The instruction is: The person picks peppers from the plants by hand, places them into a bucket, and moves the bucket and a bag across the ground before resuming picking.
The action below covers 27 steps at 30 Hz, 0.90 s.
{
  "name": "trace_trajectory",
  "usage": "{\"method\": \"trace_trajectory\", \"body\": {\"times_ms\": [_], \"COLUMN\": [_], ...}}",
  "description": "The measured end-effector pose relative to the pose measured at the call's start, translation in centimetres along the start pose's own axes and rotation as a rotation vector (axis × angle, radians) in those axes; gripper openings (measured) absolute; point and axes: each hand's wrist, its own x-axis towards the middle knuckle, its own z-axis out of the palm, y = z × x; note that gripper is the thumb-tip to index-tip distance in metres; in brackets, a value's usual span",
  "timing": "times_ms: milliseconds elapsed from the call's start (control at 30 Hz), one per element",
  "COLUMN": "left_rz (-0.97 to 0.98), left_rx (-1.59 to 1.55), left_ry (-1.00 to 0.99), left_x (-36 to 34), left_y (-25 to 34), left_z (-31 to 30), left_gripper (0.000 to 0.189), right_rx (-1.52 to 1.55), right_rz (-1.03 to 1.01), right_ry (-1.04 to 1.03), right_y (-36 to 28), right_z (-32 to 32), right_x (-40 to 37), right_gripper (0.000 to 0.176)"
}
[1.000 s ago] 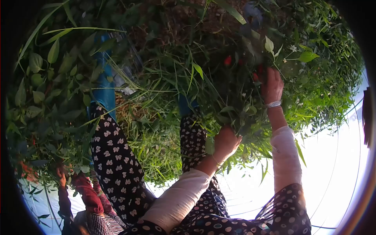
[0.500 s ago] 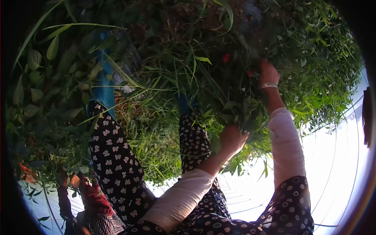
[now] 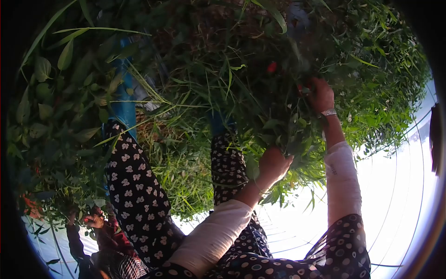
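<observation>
Low in dense greenery, a pair of bare hands works among leafy plants (image 3: 297, 135), as I view it remotely through the head camera. The left hand (image 3: 274, 165), right of centre in the frame, is curled shut against the leaves; I cannot tell what it grips. The right hand (image 3: 321, 95), in the upper right, reaches into shadow with bent fingers beside a small red fruit (image 3: 301, 88). Whether its fingertips close on it, I cannot tell. A second red fruit (image 3: 272, 67) hangs above and left of it, apart from both hands.

I judge that a steady, gentle left hand would spare the stems, while the right hand's fingertips do best close to the fruit, clear of the leaves. A hard tug could tear a branch; a squeeze could bruise the fruit.

Blue boots (image 3: 123, 102) and patterned trousers (image 3: 139, 200) fill the left of centre; another person (image 3: 116, 242) is at lower left.
</observation>
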Motion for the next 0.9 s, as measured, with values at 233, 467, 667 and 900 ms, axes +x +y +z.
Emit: {"method": "trace_trajectory", "body": {"times_ms": [233,467,667,900], "left_rz": [-0.044,-0.188,0.130,-0.358], "left_rx": [-0.048,-0.381,0.010,-0.359], "left_ry": [-0.094,-0.144,-0.066,-0.107], "left_x": [-0.4,0.5,-0.2,0.1], "left_y": [-1.9,-1.2,-2.8,-2.5], "left_z": [-0.4,-2.9,-1.1,-1.3], "left_gripper": [0.013,0.047,0.042,0.044], "right_rx": [0.792,1.228,1.124,-0.219], "right_rz": [0.035,0.171,-0.049,-0.230], "right_ry": [0.066,-0.164,0.114,-0.061], "right_y": [0.5,-0.8,-9.2,2.7], "right_z": [-1.9,-5.8,-10.2,-1.8], "right_x": [-1.7,-6.2,-0.7,12.8], "right_gripper": [0.023,0.020,0.021,0.029]}}
